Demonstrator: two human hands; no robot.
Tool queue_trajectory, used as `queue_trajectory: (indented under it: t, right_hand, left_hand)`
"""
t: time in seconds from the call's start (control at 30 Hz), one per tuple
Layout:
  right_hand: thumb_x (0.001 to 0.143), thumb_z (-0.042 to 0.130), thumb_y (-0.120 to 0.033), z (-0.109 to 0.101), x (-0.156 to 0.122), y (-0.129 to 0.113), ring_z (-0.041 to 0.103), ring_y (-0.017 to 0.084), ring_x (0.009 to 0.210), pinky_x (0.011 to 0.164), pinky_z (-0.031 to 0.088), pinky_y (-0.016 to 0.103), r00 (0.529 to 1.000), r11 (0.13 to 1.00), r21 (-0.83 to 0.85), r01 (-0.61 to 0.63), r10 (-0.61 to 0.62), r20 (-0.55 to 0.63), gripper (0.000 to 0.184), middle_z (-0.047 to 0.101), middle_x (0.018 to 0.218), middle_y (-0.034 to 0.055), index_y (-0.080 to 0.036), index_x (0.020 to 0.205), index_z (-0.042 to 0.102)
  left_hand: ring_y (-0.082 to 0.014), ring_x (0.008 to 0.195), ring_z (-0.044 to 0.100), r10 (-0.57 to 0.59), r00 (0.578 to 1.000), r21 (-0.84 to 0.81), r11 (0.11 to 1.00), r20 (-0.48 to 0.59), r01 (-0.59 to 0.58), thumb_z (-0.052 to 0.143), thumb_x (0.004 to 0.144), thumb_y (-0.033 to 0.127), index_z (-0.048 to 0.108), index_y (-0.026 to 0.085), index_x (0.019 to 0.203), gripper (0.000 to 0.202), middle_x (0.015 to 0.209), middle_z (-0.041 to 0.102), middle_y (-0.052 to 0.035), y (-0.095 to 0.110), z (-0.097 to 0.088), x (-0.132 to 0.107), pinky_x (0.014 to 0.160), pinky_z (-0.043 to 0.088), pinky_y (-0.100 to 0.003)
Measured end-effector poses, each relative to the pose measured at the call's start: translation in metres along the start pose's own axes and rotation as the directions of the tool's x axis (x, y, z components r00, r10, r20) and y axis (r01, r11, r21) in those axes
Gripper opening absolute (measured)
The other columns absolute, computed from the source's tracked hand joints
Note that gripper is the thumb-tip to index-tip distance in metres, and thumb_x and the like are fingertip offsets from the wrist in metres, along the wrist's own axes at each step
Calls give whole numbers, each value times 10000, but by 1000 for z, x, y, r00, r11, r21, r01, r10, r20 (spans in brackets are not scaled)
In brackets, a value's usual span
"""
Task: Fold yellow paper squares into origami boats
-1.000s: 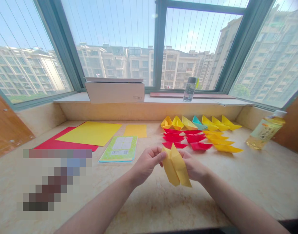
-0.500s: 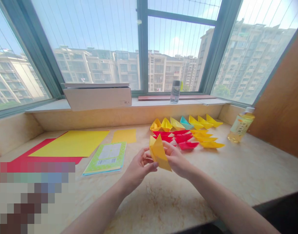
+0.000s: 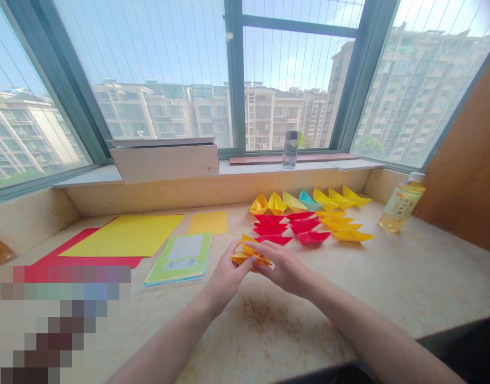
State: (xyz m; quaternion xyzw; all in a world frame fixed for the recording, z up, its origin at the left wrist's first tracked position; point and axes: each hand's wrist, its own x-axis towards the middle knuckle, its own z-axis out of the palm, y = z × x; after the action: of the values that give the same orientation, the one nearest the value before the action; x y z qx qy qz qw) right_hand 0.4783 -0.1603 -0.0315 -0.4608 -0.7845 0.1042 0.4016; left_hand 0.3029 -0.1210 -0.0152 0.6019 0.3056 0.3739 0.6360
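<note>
Between my hands is a folded orange-yellow paper boat [image 3: 249, 246], held just above the counter and partly covered by fingers. My left hand [image 3: 231, 266] grips its left side, thumb pressed on the front. From the right, my right hand [image 3: 283, 262] closes on the paper, its fingers lying over the top. Just beyond stand finished paper boats in rows: red boats [image 3: 310, 238], orange-yellow boats [image 3: 353, 235], and a back row of yellow boats [image 3: 325, 199] with one teal boat [image 3: 309, 200] among them.
A drink bottle [image 3: 401, 205] stands at the right. Leftward lie a green paper pack [image 3: 180, 258], a small yellow sheet [image 3: 208, 223] and large yellow sheets [image 3: 125, 234] over red paper [image 3: 85, 242]. On the sill are a white box [image 3: 165, 162] and a water bottle [image 3: 290, 150].
The folded paper, upright and pointed before, is now lower and opened out into a boat-like shape. My right hand has shifted over its top, and both hands have drawn closer together.
</note>
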Motion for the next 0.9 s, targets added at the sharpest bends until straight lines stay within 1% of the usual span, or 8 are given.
queue_trajectory:
  t: [0.07, 0.2, 0.37, 0.43, 0.5, 0.57, 0.63, 0.9]
  right_hand:
    - [914, 623, -265, -1, 0, -1, 623, 238, 1067, 899, 500, 393, 1000, 1000, -19, -2, 2, -11, 510, 648, 1231, 94, -285, 1404, 483]
    - [889, 650, -209, -6, 1, 2, 623, 242, 1018, 897, 453, 409, 993, 988, -148, -32, 16, -113, 387, 705, 1108, 80, -261, 1271, 611]
    - [897, 651, -192, -13, 3, 9, 600, 208, 830, 818, 380, 362, 989, 949, -313, -46, 0, -146, 109, 744, 858, 35, -225, 953, 738]
    - [909, 641, -209, -15, 3, 9, 579, 204, 812, 803, 350, 357, 991, 932, -361, -29, -19, -129, 107, 744, 836, 31, -227, 920, 745]
    - [929, 616, -226, -17, 2, 7, 561, 202, 802, 791, 326, 355, 994, 914, -405, -4, -41, -102, 133, 742, 825, 33, -230, 916, 749]
    - [946, 592, -232, -16, 2, 4, 548, 199, 797, 787, 306, 355, 996, 895, -445, 32, -64, -58, 167, 737, 804, 32, -230, 884, 747]
    - [953, 584, -233, -15, 1, 1, 538, 196, 800, 790, 286, 358, 997, 871, -488, 62, -78, -12, 198, 725, 767, 25, -228, 826, 736]
    - [953, 590, -245, -9, 2, -3, 519, 181, 816, 760, 254, 344, 989, 820, -553, 148, -131, 71, 206, 699, 740, 13, -209, 783, 700]
  left_hand:
    - [-249, 1081, 640, 15, 1000, 0, 1000, -14, -15, 716, 807, 355, 511, 152, 1239, 519, 1124, 687, -118, -2, -3, 2, 955, 469, -389]
    - [-219, 1092, 633, 67, 997, -44, 997, -30, -69, 684, 838, 363, 508, 175, 1207, 449, 1169, 667, -107, -6, -7, 5, 981, 462, -371]
    - [-246, 1139, 612, 145, 978, 154, 980, -147, -122, 676, 839, 323, 274, 262, 1441, 726, 1327, 551, -140, -10, -12, 8, 909, 519, -408]
    - [-265, 1251, 525, 332, 932, 401, 881, -142, -253, 669, 829, 244, 297, 299, 1453, 728, 1408, 464, -132, -12, -17, 9, 963, 492, -446]
    - [-279, 1323, 442, 496, 868, 648, 664, -9, -373, 643, 827, 176, 518, 293, 1317, 519, 1444, 416, -104, -12, -22, 9, 1052, 416, -489]
    - [-289, 1322, 429, 541, 827, 781, 447, 151, -435, 615, 840, 153, 676, 256, 1092, 280, 1430, 434, -88, -11, -26, 9, 1091, 368, -511]
    - [-292, 1277, 465, 523, 814, 828, 318, 253, -462, 608, 847, 151, 719, 226, 940, 163, 1370, 500, -90, -10, -28, 8, 1087, 372, -512]
    - [-241, 961, 585, 420, 824, 862, 161, 380, -480, 567, 908, 218, 728, 204, 882, 164, 965, 680, -80, -5, -30, 10, 884, 457, -408]
